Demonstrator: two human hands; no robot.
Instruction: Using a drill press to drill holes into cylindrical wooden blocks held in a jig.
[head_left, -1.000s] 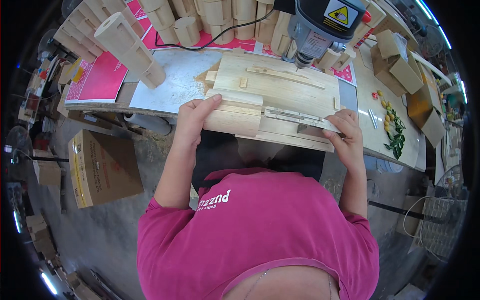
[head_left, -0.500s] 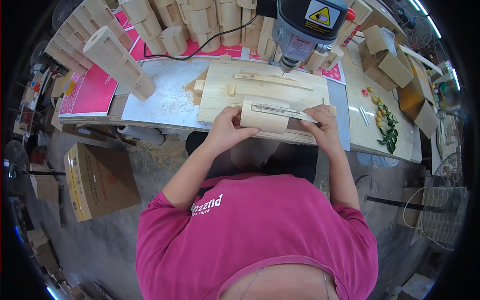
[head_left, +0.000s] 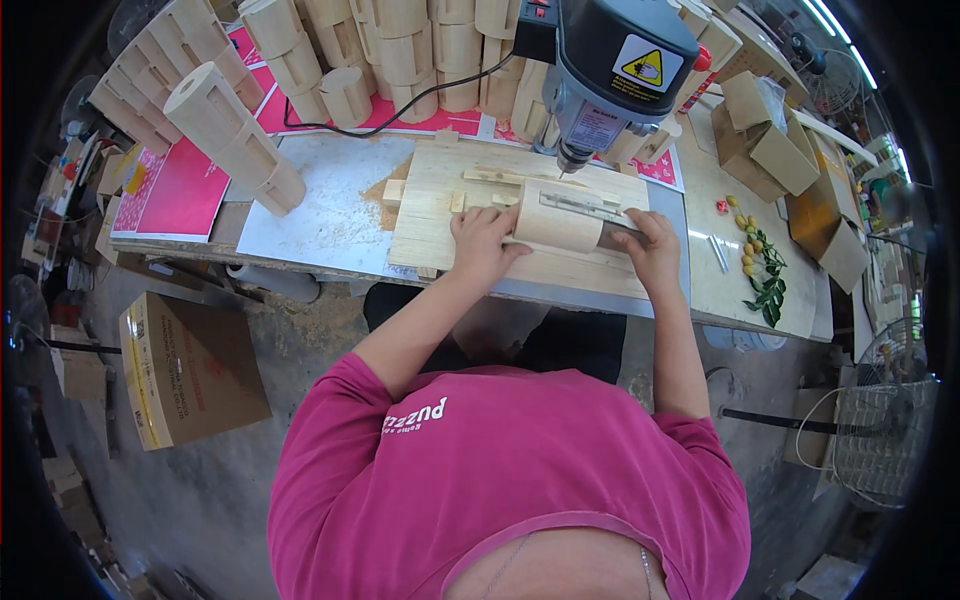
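- Left grip (head_left: pixel 485 240) grasps the left end of a wooden cylinder (head_left: pixel 555 228).
- Right grip (head_left: pixel 652 243) pinches a slotted strip (head_left: pixel 585 205) lying along its top.
- Cylinder is over a wooden board (head_left: pixel 425 225) on the bench (head_left: pixel 229 222), near the drill press (head_left: pixel 620 85).

Your wooden cylinder (head_left: pixel 556 226), pale, smooth and matt, bears a glossy slotted strip (head_left: pixel 585 206) above the wooden board (head_left: pixel 430 240) at the desk's (head_left: pixel 228 220) front edge. Drill chuck (head_left: pixel 573 157): shiny metal. Pink paper (head_left: pixel 160 205), desk's left end: glossy. Your shirt (head_left: pixel 510 450): matt cloth.
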